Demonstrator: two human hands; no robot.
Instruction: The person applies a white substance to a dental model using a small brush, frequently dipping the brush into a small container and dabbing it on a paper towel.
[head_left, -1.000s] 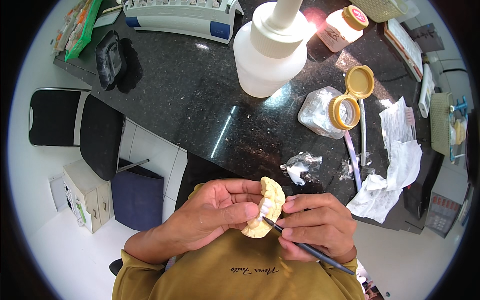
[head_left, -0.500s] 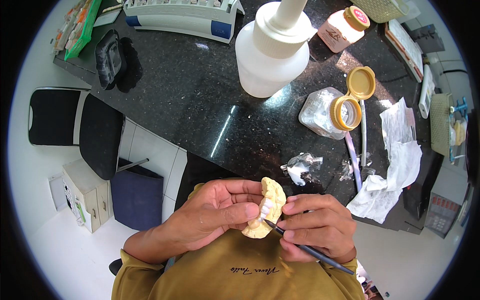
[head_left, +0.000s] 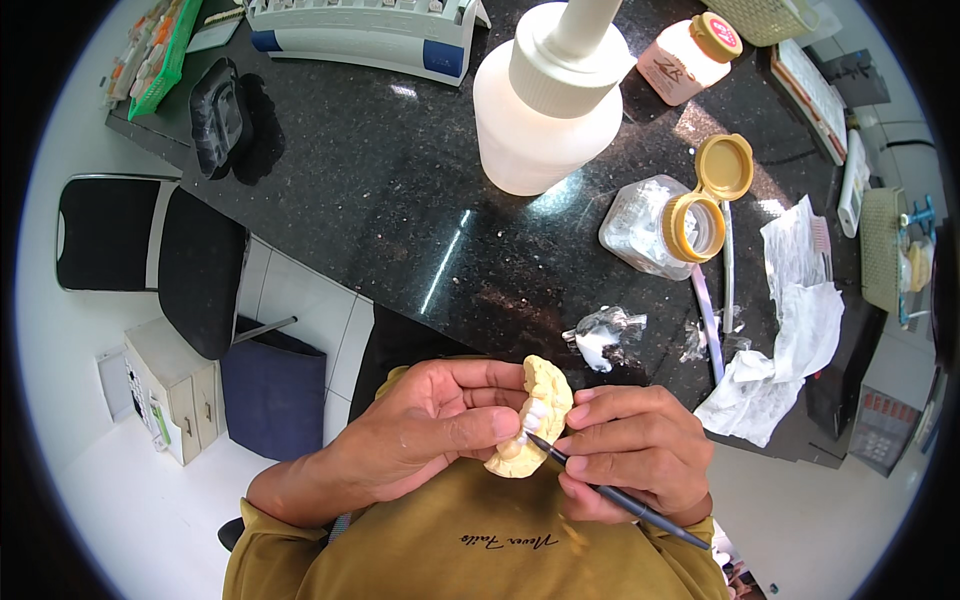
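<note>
Across approx. the upper half of the view runs the dark speckled worktop [head_left: 350, 200], w/ a white pump bottle [head_left: 545, 130] toward its far side & crumpled white tissue [head_left: 805, 310] off to the right. Left hand [head_left: 435, 425] & right hand [head_left: 640, 450] are up close to the olive shirt [head_left: 440, 545], just this side of the worktop's near edge. Clear jar [head_left: 632, 225] w/ gold lid flipped open stands beyond the right hand.

Yellow dental model [head_left: 553, 400] is btwn the hands, off the worktop: left thumb on the tooth side, fingers curled round behind, closed only to its thickness. Right fingers are pinched tight, pen-style, on a slim dark tool [head_left: 625, 500]; can't tell if brush or probe. White stuff [head_left: 597, 348] sits on crinkled film nearby, untouched. Smallest: white teeth [head_left: 535, 412] on the model, w/ the tool's tip at the lower ones, apparently touching.

Step in hand: prob. fine detail work on those teeth. Next move calls for model kept v. steady in the left, light small strokes from the right, tip pressure min., thumb clear of the tip.
</note>
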